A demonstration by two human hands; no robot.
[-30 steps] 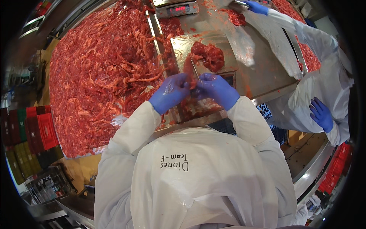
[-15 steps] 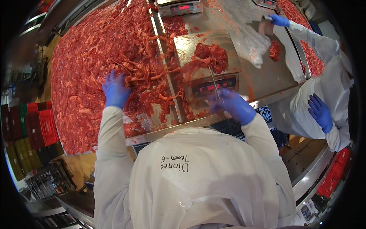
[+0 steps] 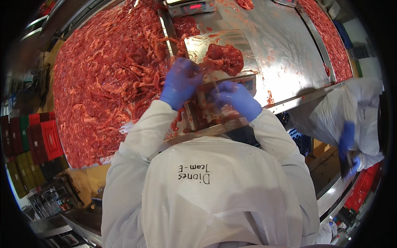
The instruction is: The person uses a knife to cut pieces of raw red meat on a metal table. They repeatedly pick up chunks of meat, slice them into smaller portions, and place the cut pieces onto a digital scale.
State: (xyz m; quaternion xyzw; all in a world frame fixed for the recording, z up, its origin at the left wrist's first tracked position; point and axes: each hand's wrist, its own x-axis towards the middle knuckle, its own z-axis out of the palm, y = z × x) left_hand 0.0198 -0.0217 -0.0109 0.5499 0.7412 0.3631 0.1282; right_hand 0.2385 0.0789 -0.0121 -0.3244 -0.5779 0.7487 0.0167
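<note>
A dark red lump of meat (image 3: 225, 59) lies on the steel plate of a bench scale (image 3: 246, 43). At the plate's left edge is my left hand (image 3: 180, 84), blue-gloved and blurred, its fingers bent. A reddish strand shows between it and the lump, but what the fingers hold cannot be made out. My right hand (image 3: 239, 100), also in a blue glove, is in front of the plate over the scale's display, which it mostly covers. Its fingers curl inward, with their tips blurred. Left of the scale spreads a big heap of meat strips (image 3: 107, 78).
A steel rail (image 3: 167, 31) divides the heap from the steel table (image 3: 281, 45). Another scale (image 3: 192, 6) stands at the far side. On the right, a co-worker's gloved hand (image 3: 346, 136) is near a dark object. Red crates (image 3: 50, 136) are stacked at left.
My left hand has moved right from the heap to the scale. My right hand has shifted slightly left and up. The co-worker's reaching arm has drawn back, and a loose meat piece has left the right-hand table.
</note>
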